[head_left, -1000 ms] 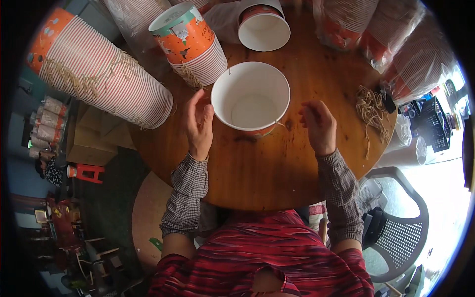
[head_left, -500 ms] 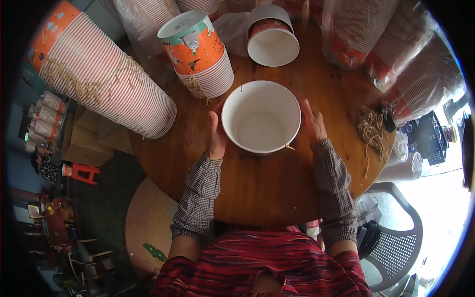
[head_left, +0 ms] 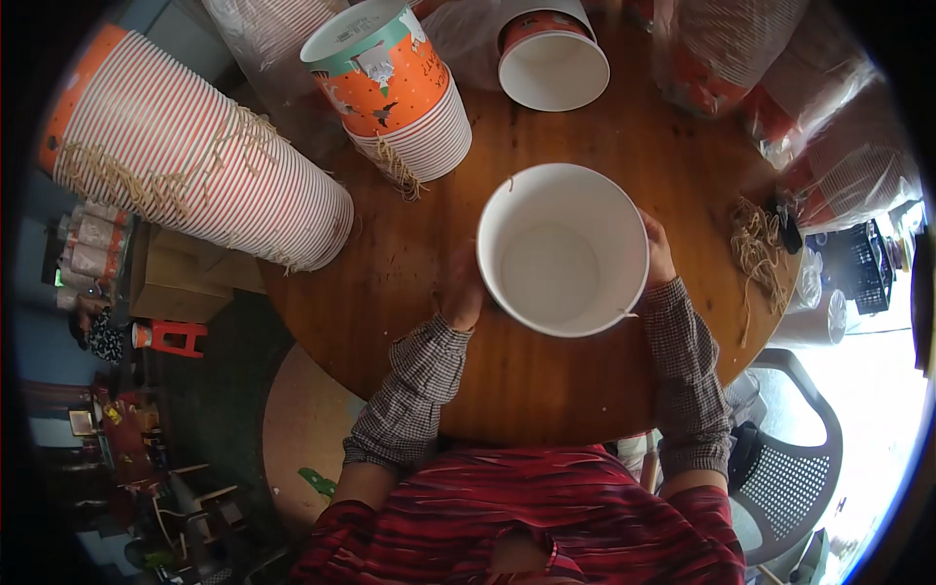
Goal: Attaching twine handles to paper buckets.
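A large white paper bucket [head_left: 563,250], its mouth facing up, is between my two hands over the wooden table. Bits of twine poke out at two places on its rim. My left hand [head_left: 461,288] presses against the bucket's left side, its fingers partly hidden behind the wall. On the opposite side, my right hand [head_left: 658,252] curves around the wall, fingertips out of sight. Beyond my left hand, a short stack of orange-printed paper buckets [head_left: 395,93] stands upside down with twine loops hanging from it. Another bucket [head_left: 554,73] lies on its side at the back.
A tall leaning stack of buckets [head_left: 210,156] with twine loops occupies the table's left. A bundle of loose twine [head_left: 759,244] lies near the right edge. Plastic-wrapped stacks [head_left: 726,49] line the back right. A grey chair [head_left: 795,478] stands beyond the table's right edge.
My hands have closed in on the bucket's sides. The bucket has shifted right and toward me in the picture, and looks larger. The whole view has also shifted slightly.
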The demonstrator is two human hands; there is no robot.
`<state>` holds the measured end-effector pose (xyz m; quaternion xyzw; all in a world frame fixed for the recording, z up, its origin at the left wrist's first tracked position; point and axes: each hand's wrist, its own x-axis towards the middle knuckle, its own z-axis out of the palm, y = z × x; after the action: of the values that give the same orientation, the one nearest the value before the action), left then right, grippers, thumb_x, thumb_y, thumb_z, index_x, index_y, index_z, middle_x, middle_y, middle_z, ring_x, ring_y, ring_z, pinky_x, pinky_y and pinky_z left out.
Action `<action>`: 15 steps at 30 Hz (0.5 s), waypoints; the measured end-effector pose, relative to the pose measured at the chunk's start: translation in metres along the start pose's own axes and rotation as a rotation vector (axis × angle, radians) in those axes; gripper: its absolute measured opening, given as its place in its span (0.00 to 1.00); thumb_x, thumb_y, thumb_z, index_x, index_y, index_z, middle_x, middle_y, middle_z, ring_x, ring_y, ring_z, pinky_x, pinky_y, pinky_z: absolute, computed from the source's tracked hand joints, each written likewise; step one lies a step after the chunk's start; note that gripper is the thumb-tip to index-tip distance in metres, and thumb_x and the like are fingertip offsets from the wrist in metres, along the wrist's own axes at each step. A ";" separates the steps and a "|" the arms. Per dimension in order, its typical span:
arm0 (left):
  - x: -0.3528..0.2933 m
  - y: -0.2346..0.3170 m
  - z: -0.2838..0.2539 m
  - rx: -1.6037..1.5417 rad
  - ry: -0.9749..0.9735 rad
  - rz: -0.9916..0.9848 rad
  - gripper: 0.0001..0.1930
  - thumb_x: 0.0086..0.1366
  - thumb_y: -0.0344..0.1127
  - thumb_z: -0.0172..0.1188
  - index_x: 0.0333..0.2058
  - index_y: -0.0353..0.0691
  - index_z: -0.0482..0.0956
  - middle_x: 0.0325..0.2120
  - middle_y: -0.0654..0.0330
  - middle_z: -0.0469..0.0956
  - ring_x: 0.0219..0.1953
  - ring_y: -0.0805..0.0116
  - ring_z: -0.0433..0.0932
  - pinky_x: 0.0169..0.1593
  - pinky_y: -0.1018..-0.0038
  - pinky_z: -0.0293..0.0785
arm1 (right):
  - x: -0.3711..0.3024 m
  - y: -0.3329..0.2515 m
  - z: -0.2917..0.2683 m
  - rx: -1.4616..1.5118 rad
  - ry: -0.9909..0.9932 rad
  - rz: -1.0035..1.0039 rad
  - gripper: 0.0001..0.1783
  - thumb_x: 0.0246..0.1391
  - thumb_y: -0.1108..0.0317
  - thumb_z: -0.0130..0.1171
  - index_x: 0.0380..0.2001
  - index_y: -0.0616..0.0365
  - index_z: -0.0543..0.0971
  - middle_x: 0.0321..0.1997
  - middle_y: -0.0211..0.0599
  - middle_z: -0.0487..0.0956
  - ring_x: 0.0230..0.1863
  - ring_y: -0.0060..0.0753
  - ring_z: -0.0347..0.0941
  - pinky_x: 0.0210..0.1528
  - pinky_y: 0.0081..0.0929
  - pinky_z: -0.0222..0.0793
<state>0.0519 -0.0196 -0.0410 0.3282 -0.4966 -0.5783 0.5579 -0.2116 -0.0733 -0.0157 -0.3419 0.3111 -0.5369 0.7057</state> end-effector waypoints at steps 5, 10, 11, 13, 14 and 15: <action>0.001 0.012 0.029 0.119 -0.019 0.075 0.22 0.72 0.42 0.41 0.58 0.32 0.63 0.52 0.55 0.71 0.53 0.69 0.70 0.56 0.73 0.66 | -0.007 -0.010 -0.009 -0.063 -0.036 0.169 0.13 0.54 0.71 0.58 0.43 0.61 0.77 0.37 0.35 0.81 0.37 0.26 0.77 0.41 0.25 0.74; 0.002 0.010 0.017 0.172 0.078 0.155 0.24 0.71 0.39 0.45 0.60 0.33 0.58 0.50 0.56 0.69 0.50 0.69 0.70 0.55 0.73 0.67 | 0.000 -0.008 -0.003 -0.361 -0.128 0.027 0.09 0.57 0.69 0.56 0.38 0.62 0.77 0.32 0.30 0.79 0.33 0.20 0.74 0.36 0.21 0.72; -0.001 0.009 0.017 0.117 0.186 0.201 0.27 0.69 0.40 0.48 0.61 0.33 0.55 0.48 0.57 0.68 0.47 0.69 0.70 0.54 0.72 0.67 | -0.002 -0.008 -0.004 -0.396 -0.072 0.021 0.08 0.58 0.68 0.55 0.35 0.62 0.77 0.30 0.28 0.78 0.31 0.19 0.73 0.35 0.20 0.71; -0.004 0.021 0.026 0.133 0.217 0.234 0.28 0.68 0.40 0.50 0.61 0.34 0.55 0.47 0.56 0.68 0.47 0.68 0.70 0.54 0.72 0.67 | -0.002 -0.008 -0.013 -0.457 -0.027 -0.009 0.09 0.58 0.67 0.55 0.35 0.62 0.77 0.30 0.28 0.78 0.31 0.19 0.72 0.34 0.20 0.70; -0.005 0.026 0.030 0.136 0.248 0.257 0.28 0.68 0.41 0.50 0.61 0.33 0.56 0.48 0.55 0.68 0.47 0.68 0.70 0.54 0.72 0.67 | -0.002 -0.008 -0.018 -0.513 0.009 -0.034 0.09 0.58 0.66 0.55 0.35 0.62 0.77 0.29 0.28 0.78 0.31 0.19 0.72 0.34 0.19 0.70; -0.008 0.030 0.031 0.143 0.281 0.280 0.27 0.68 0.41 0.49 0.61 0.33 0.56 0.49 0.54 0.67 0.48 0.68 0.70 0.54 0.72 0.67 | -0.002 -0.008 -0.017 -0.513 0.010 -0.037 0.09 0.58 0.66 0.55 0.35 0.62 0.77 0.29 0.28 0.78 0.31 0.19 0.72 0.34 0.19 0.70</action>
<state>0.0340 -0.0020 -0.0057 0.3720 -0.4945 -0.4071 0.6719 -0.2304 -0.0751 -0.0190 -0.5126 0.4341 -0.4550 0.5845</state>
